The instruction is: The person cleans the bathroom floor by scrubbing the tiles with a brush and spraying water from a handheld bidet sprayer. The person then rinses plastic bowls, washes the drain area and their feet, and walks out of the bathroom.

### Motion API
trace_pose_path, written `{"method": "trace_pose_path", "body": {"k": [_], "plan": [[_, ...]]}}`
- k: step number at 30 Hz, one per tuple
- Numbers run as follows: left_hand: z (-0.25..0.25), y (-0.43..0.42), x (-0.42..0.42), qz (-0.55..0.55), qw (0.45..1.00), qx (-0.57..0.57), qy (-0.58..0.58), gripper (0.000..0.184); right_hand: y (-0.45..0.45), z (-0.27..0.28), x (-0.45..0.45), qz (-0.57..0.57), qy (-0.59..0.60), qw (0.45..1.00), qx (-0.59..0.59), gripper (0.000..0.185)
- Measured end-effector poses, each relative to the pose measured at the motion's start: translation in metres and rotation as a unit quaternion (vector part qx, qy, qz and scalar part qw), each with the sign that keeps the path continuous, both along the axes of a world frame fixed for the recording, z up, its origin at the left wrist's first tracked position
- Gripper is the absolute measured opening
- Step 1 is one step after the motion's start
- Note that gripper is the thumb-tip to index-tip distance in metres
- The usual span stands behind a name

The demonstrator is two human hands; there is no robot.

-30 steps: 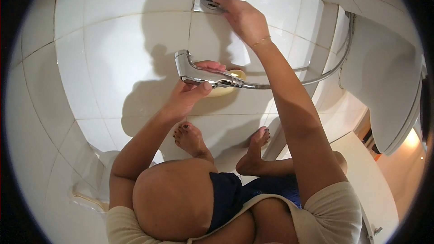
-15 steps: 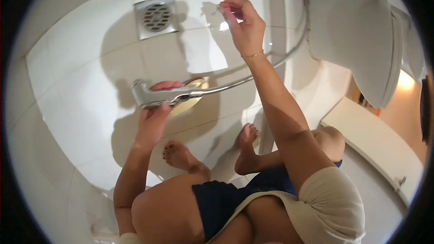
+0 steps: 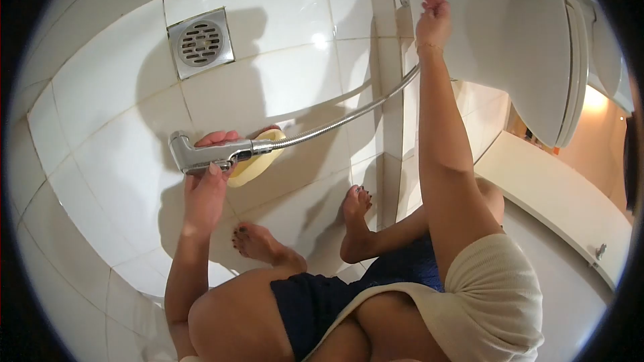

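Observation:
My left hand (image 3: 204,191) is closed around a chrome hand sprayer (image 3: 198,153), whose head points left. From its grip end a metal hose (image 3: 335,119) curves up to the right. Behind the sprayer shows a pale yellow oval object (image 3: 249,169), partly covered; I cannot tell if it lies on the floor or is held. My right hand (image 3: 435,21) is stretched far forward beside the white toilet (image 3: 500,47), with its fingers curled together. What they hold, if anything, is too small to make out.
A square metal floor drain (image 3: 200,43) sits in the white tiled floor (image 3: 282,74). A low tiled ledge (image 3: 390,107) runs along the right. Beyond my right knee is a cream door (image 3: 550,194) with a metal handle. My bare feet (image 3: 268,245) are on the tiles.
My right hand has moved right and forward from above the floor near the drain to the toilet's side. The left hand still holds the sprayer, and the view has shifted slightly.

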State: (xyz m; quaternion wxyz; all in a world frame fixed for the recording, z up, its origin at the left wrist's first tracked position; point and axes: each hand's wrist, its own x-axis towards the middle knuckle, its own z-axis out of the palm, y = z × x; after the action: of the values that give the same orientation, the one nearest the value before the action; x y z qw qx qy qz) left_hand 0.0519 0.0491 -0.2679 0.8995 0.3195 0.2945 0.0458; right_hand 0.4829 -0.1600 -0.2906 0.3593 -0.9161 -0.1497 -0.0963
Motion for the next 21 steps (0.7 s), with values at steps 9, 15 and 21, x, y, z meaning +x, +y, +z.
{"method": "trace_pose_path", "body": {"k": [9,15,21], "plan": [[0.045,0.025,0.039,-0.094,0.991,0.068,0.063,0.074,0.135,0.133,-0.229,0.511,0.398,0.739,-0.185,0.064],[0.11,0.065,-0.027,-0.146,0.971,0.187,-0.031,0.056,0.152,0.153,-0.297,0.512,0.419,0.75,-0.034,0.049],[0.227,-0.02,-0.244,0.232,0.533,0.615,0.533,0.031,0.141,0.179,-0.302,0.489,0.502,0.709,-0.083,0.044]]}}
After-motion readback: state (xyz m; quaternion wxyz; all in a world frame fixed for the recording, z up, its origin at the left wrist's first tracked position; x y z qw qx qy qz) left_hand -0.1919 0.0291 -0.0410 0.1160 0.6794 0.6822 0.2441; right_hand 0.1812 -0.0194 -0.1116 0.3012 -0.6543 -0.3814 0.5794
